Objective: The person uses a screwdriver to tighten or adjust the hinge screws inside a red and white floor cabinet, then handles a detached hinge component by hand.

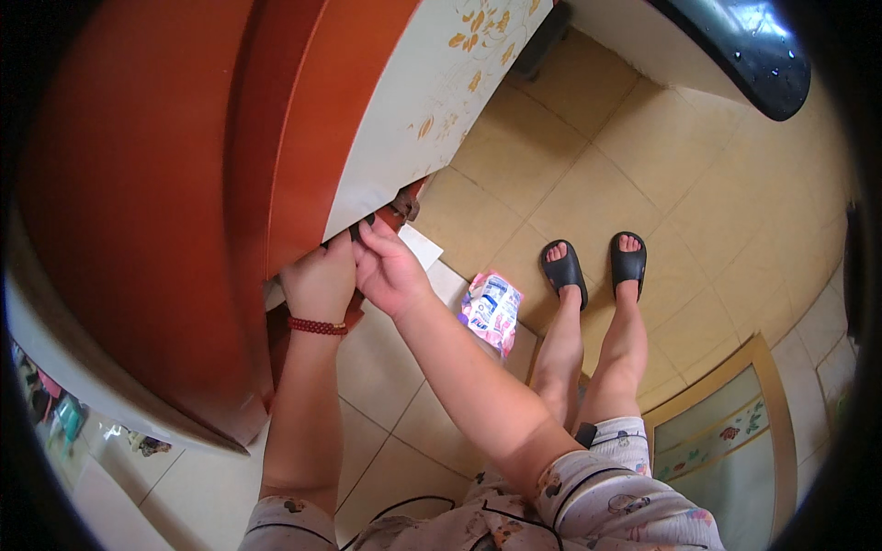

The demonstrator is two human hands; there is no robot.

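Note:
My two hands meet at the edge of an orange-red cabinet point(303, 138) with a white, gold-flowered panel point(404, 119). A red beaded bracelet point(317, 327) circles the wrist of my left hand point(319, 280). Its fingers reach behind the edge and are hidden. Beside it, touching it, my right hand point(388, 266) is closed, thumb and fingers pinching around a small dark piece point(364, 226) at the panel's edge. What that piece is, I cannot make out. A brownish metal fitting point(405, 206), perhaps a hinge, shows just beyond my right fingertips.
A pink and white soft pack point(493, 312) lies on the tiled floor point(570, 174) near my feet in black slippers point(563, 268). A gold-framed glass door point(726, 422) stands at lower right. A dark glossy object point(749, 50) juts in at upper right. A white curved rim point(83, 367) borders the left.

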